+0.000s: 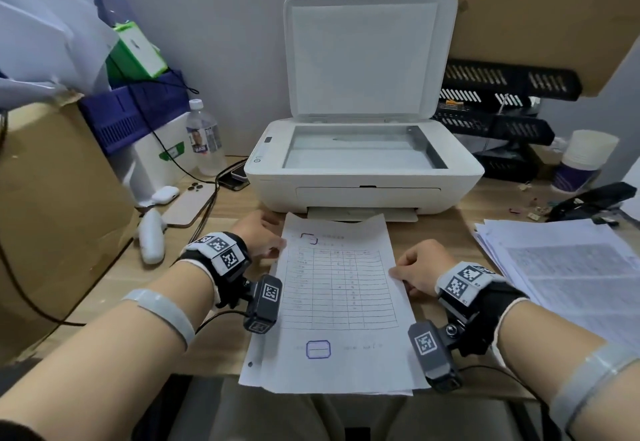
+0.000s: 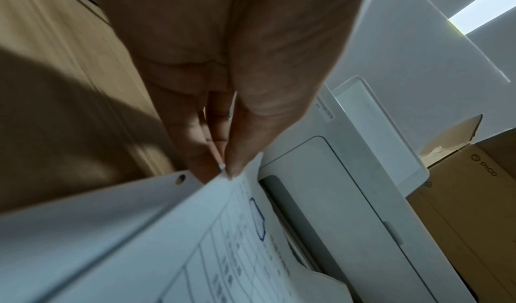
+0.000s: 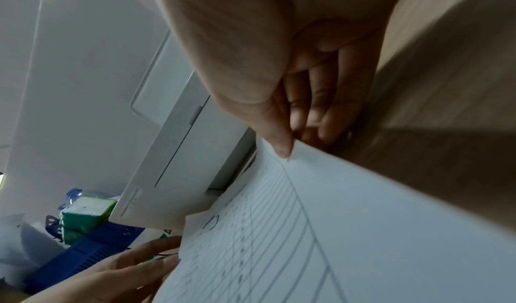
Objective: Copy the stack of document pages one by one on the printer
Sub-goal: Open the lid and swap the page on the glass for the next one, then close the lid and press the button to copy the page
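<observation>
Pinching 1 top sheet [image 1: 341, 288] w/ 2 hands: left hand [image 1: 260, 237], right hand [image 1: 420, 267]

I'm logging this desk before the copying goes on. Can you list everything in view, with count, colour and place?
printer: one, white, centre back, lid raised, scanner glass bare
table sheet: one, white, top of a few pages at desk front
paper stack: one, white, right
hole punch: one, black, right of printer
letter trays: black, right back
paper cups: one stack, white, far right
water bottle: one, clear, left of printer
phone: one, pale, left
earbud case: one, white, left
crate: one, blue, left back
cardboard box: one, brown, far left
left hand: grip on sheet's left edge
right hand: grip on sheet's right edge
</observation>
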